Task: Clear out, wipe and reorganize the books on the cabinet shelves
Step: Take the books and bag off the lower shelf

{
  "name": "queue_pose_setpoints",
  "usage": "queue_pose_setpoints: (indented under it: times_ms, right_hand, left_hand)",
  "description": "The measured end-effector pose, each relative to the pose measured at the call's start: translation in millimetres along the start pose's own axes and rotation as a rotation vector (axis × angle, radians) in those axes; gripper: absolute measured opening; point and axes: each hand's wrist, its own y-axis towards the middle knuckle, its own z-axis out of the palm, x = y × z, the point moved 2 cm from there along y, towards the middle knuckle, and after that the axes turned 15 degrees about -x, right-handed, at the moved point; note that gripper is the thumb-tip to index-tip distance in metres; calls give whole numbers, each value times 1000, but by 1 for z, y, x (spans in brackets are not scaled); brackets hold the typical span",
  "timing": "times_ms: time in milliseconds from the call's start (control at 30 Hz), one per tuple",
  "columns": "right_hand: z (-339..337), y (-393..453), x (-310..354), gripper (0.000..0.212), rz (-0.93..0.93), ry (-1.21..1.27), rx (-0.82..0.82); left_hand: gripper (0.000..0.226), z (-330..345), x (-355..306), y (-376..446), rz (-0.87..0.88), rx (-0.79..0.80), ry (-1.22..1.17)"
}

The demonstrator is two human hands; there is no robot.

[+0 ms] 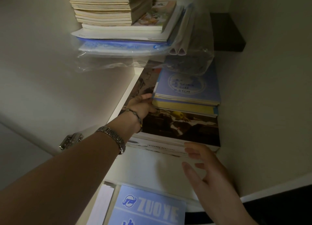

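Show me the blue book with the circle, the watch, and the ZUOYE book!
blue book (187, 85): head view, middle of its cover.
watch (112, 136): head view, metal band on the wrist.
ZUOYE book (152, 208): head view, front cover.
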Motion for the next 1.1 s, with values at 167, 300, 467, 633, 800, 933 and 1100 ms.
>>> queue_pose_setpoints:
  times_ms: [167,300,467,633,800,933,1100]
  right_hand:
    - [2,0,-1,33,-4,-7,-19]
    - [1,0,0,33,-20,-12,-3]
    - [2,1,0,34,-22,-19,8]
    - [2,2,-2,38,-29,-24,24]
    - [1,2,-2,34,-18,-27,40]
    - [3,1,-3,35,-29,-49,35]
    - [4,2,-3,37,-46,-60,28]
  left_hand:
    - [40,4,-2,2,20,20,0]
    - [30,11,-8,1,-36,64,-124]
    - [17,23,-10,13,-39,87,-55]
    - [24,35,-17,17,45,68,110]
    - [39,40,-6,19,201,-73,213]
    - [40,42,-4,14,217,-185,147]
    - [38,44,-5,13,147,-217,64]
